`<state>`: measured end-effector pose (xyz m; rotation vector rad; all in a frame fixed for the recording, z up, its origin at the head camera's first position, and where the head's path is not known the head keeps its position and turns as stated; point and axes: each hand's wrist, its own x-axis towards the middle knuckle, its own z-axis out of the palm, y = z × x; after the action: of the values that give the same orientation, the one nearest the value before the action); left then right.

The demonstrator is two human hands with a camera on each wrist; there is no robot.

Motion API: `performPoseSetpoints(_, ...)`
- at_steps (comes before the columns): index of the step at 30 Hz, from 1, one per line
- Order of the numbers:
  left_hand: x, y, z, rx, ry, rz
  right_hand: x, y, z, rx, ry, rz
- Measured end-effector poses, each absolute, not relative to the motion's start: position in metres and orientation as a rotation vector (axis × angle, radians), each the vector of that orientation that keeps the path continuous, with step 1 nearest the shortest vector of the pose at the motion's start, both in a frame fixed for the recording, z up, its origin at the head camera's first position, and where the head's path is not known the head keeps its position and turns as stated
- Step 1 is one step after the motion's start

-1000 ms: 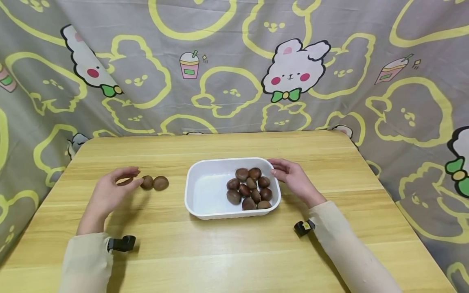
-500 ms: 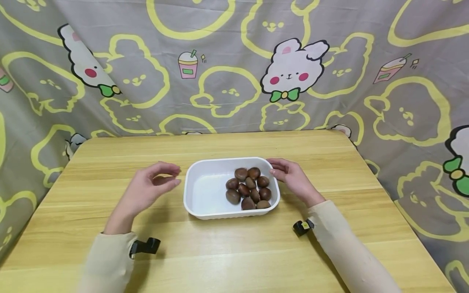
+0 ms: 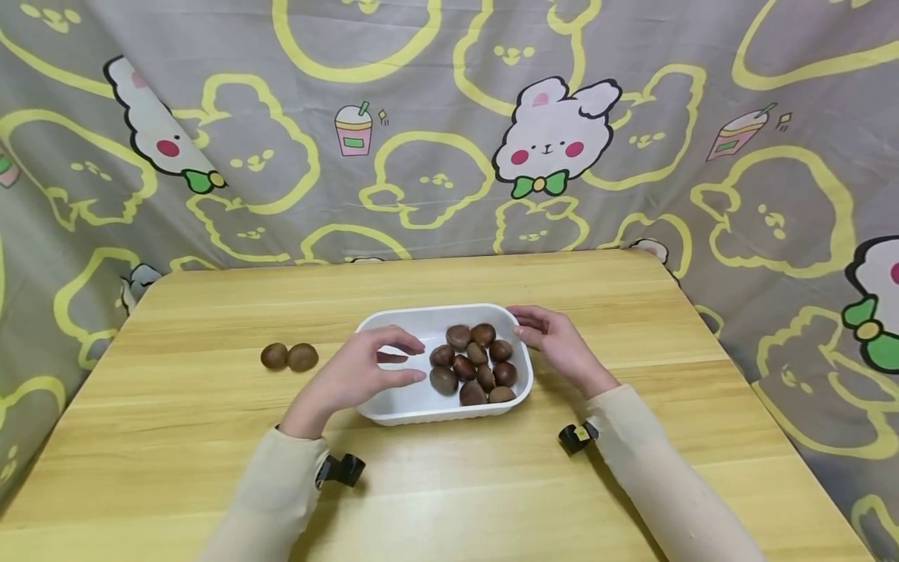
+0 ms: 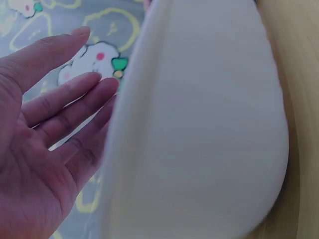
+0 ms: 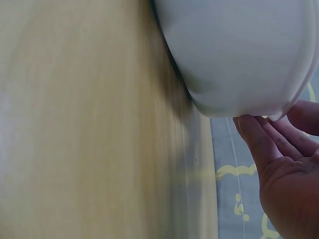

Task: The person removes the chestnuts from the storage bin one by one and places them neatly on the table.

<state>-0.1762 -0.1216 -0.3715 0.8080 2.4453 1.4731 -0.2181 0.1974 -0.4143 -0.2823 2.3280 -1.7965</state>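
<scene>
1. I have the left grip (image 3: pixel 353 373) wide over the left part of the white tray (image 3: pixel 435 414), thumb and fingers apart, and I see nothing held in it.
2. My right grip (image 3: pixel 559 343) pinches the tray's right end, thumb over the rim and fingers against the outside wall.
3. To work well here, I'd use just enough right-side pressure to stop the tray sliding, and lift the left fingers over the rim rather than brush it.
4. Any nut I pinch, I'd take round its widest part; those smooth shells probably roll easily.
5. The tray sits roughly midway between the left and right edges of the counter (image 3: pixel 449 499), with chestnuts (image 3: pixel 463 367) bunched in its right half.
6. Outside it, one loose chestnut (image 3: pixel 274 357) and a second loose chestnut (image 3: pixel 303 357) lie side by side toward the counter's left edge.
</scene>
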Motion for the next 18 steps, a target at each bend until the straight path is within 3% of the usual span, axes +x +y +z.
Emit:
performPoseSetpoints(11,-0.188,-0.094,-0.392,0.958,2.486,1.233,-0.216,0.198,-0.415,-0.284,2.323,-1.810)
performPoseSetpoints(18,-0.187,-0.087,-0.399,0.910,2.539,1.108,-0.217,0.198,-0.416,-0.270,2.326,-1.811)
